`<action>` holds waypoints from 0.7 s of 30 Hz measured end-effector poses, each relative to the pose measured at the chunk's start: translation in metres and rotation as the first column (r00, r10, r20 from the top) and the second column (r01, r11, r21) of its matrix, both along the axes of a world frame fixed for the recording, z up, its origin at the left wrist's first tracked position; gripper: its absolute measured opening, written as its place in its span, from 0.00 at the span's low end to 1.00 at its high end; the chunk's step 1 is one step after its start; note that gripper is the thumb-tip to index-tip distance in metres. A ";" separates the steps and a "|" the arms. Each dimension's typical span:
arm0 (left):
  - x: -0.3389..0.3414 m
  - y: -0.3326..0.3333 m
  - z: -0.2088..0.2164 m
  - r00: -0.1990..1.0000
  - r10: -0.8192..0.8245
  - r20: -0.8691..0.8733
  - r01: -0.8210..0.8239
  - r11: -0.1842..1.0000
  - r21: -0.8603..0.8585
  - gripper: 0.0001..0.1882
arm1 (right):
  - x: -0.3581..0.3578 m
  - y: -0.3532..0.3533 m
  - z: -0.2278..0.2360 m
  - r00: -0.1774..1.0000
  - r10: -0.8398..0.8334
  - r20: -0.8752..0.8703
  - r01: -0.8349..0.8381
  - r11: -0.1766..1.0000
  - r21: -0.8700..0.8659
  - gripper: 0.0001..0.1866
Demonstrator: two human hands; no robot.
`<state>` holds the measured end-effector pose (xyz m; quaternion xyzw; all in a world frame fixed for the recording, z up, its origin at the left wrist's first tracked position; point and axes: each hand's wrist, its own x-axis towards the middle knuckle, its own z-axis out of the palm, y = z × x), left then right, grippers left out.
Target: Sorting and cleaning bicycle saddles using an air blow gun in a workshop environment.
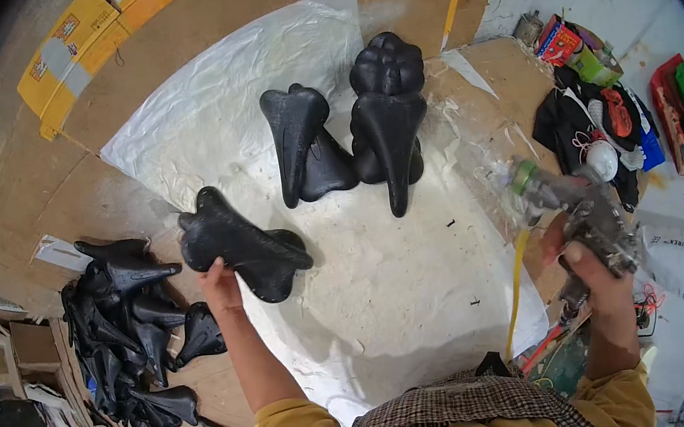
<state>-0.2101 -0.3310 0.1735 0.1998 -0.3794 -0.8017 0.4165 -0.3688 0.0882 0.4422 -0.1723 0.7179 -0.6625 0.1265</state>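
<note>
My left hand (pixel 221 286) is closed on the lower left edge of a black bicycle saddle (pixel 239 245), which it holds tilted over the white sheet. Beyond it, several more black saddles lie overlapping in two groups, one with a slim-nosed saddle (pixel 295 134) on top, the other with a long-nosed saddle (pixel 390 135). Off to the right, my right hand (pixel 592 268) is wrapped around a grey metal spray gun (pixel 604 224). A clear bottle-like part with a green ring (pixel 523 177) sits at its far left end. Motion blurs the gun, and its trigger is hidden.
A heap of black saddle pieces (pixel 123 343) covers the left side of the cardboard-topped table. White sheeting (pixel 394 292) spreads over the middle, with a yellow hose (pixel 520 285) along its right edge. Cloth, boxes and bags (pixel 595 114) crowd the right.
</note>
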 end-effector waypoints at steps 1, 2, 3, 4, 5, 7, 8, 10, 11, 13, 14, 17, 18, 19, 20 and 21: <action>0.005 -0.004 0.006 1.000 0.013 -0.018 -0.013 1.000 -0.025 0.26 | 0.001 -0.003 0.003 1.000 -0.008 -0.005 0.008 1.000 0.005 0.32; 0.008 -0.007 0.012 0.999 0.024 -0.039 -0.026 0.998 -0.051 0.26 | 0.003 -0.004 0.007 1.000 -0.018 -0.014 0.018 1.000 0.010 0.30; 0.015 -0.018 0.004 0.998 0.039 -0.047 -0.039 0.999 -0.003 0.26 | 0.003 -0.003 0.004 1.000 -0.020 -0.017 0.020 1.000 0.014 0.30; 0.022 -0.026 0.006 0.995 0.085 -0.053 -0.084 0.996 0.013 0.24 | 0.002 -0.004 -0.005 0.998 0.067 0.011 -0.068 0.993 0.092 0.30; 0.029 -0.036 0.004 0.992 0.110 -0.067 -0.107 0.994 0.035 0.23 | 0.001 -0.005 -0.011 0.988 0.151 0.044 -0.156 0.973 0.170 0.29; 0.031 -0.055 -0.001 0.988 0.137 -0.075 -0.133 0.989 0.058 0.22 | 0.003 -0.004 -0.025 0.952 0.287 0.107 -0.304 0.929 0.211 0.29; 0.027 -0.065 -0.003 0.991 0.101 -0.083 -0.089 0.986 0.142 0.21 | 0.010 -0.004 -0.042 0.951 0.304 0.064 -0.309 0.944 0.114 0.29; -0.009 -0.062 0.006 0.988 0.006 -0.156 0.030 0.974 0.226 0.21 | 0.005 -0.001 -0.048 0.938 0.339 0.074 -0.346 0.927 0.147 0.30; -0.022 -0.062 0.013 0.996 0.011 -0.088 0.011 0.970 0.241 0.18 | 0.002 0.000 -0.046 0.948 0.292 0.124 -0.308 0.941 0.139 0.27; -0.054 -0.066 0.011 0.948 -0.218 -0.232 0.268 0.940 0.212 0.25 | -0.008 -0.008 -0.033 0.940 0.265 0.216 -0.296 0.947 0.124 0.26; -0.083 -0.051 0.017 0.938 -0.273 -0.213 0.322 0.914 0.245 0.25 | -0.010 -0.010 -0.033 0.944 0.252 0.215 -0.285 0.949 0.137 0.26; -0.147 -0.048 -0.004 0.895 -0.424 -0.141 0.446 0.843 0.299 0.28 | -0.015 -0.004 -0.035 0.966 0.203 0.161 -0.224 0.966 0.126 0.28; -0.165 -0.042 -0.009 0.900 -0.432 -0.067 0.429 0.845 0.319 0.26 | -0.015 0.001 -0.036 0.968 0.196 0.159 -0.218 0.966 0.136 0.28; -0.166 -0.057 -0.021 0.874 -0.486 0.000 0.459 0.825 0.328 0.26 | -0.015 0.003 -0.037 0.950 0.254 0.184 -0.276 0.955 0.109 0.28; -0.172 -0.061 -0.027 0.831 -0.553 0.052 0.505 0.791 0.345 0.25 | -0.013 0.006 -0.036 0.935 0.291 0.201 -0.313 0.945 0.092 0.29; -0.174 -0.063 -0.033 0.833 -0.552 0.048 0.505 0.792 0.343 0.25 | -0.011 0.006 -0.034 0.941 0.286 0.182 -0.307 0.947 0.099 0.29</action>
